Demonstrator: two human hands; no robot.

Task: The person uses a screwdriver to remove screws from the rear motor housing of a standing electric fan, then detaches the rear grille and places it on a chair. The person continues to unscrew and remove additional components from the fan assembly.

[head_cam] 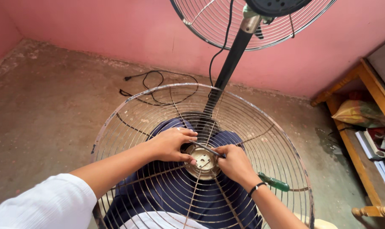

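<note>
A round wire fan guard (129,101) lies across my lap, its pale round centre plate (203,162) facing up. My left hand (172,144) grips the guard's hub at the left edge of the plate, fingers curled round the wires. My right hand (235,163) holds a thin dark metal tool (205,149) that lies across the top of the plate. A green-handled screwdriver (274,183) rests on the guard wires just past my right wrist.
A standing fan's black pole (228,68) rises behind the guard, with its rear guard (209,21) and motor overhead. A black cord and plug (146,80) trail on the concrete floor by the pink wall. A wooden shelf (366,165) with papers stands at right.
</note>
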